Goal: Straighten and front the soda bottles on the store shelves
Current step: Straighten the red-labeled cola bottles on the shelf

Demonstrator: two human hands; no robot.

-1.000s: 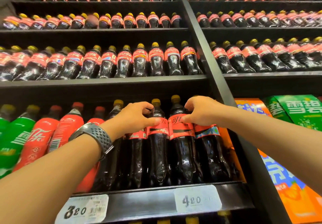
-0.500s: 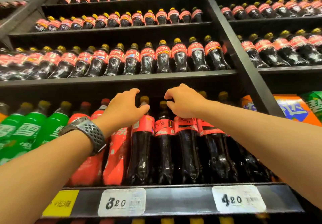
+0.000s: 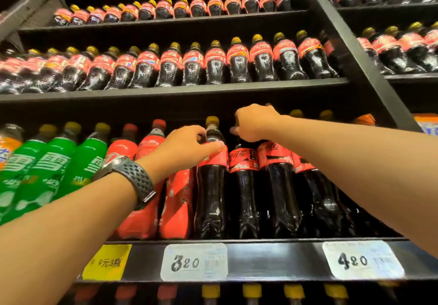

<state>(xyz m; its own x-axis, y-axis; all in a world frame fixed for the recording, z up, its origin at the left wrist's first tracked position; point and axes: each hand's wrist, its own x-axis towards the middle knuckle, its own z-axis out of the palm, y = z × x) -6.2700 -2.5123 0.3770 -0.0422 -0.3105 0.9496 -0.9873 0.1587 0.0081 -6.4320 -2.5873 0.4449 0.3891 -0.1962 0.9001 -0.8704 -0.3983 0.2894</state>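
The shelf [image 3: 260, 260] along the lower middle of the frame carries tall bottles standing in a tight front row. This is so the labels face the aisle above the price tag [image 3: 194, 262]. Green soda bottles [image 3: 54, 162] stand at left, red bottles [image 3: 151, 143] next to them, and dark cola fills the centre and right. Rows of small cola bottles [image 3: 194, 65] fill the shelves across the upper frame.

At centre, the left grip [image 3: 187, 148] clasps the yellow-capped cola bottle [image 3: 211, 198] at its shoulder. The thumb lies across the top of the red label and the fingers go behind the neck, a hold that probably suits turning the label forward. Just right of it, the right grip [image 3: 257, 123] curls down over the hidden top of the neighbouring cola bottle [image 3: 244, 190]. Whether it actually clasps that neck cannot be told. It may be steadying the row.

Half a second back the left grip lay flatter against the red bottle beside this one, and it has since wrapped round the cola. The right grip has edged leftward. The view has swung up and left, bringing in more green bottles.
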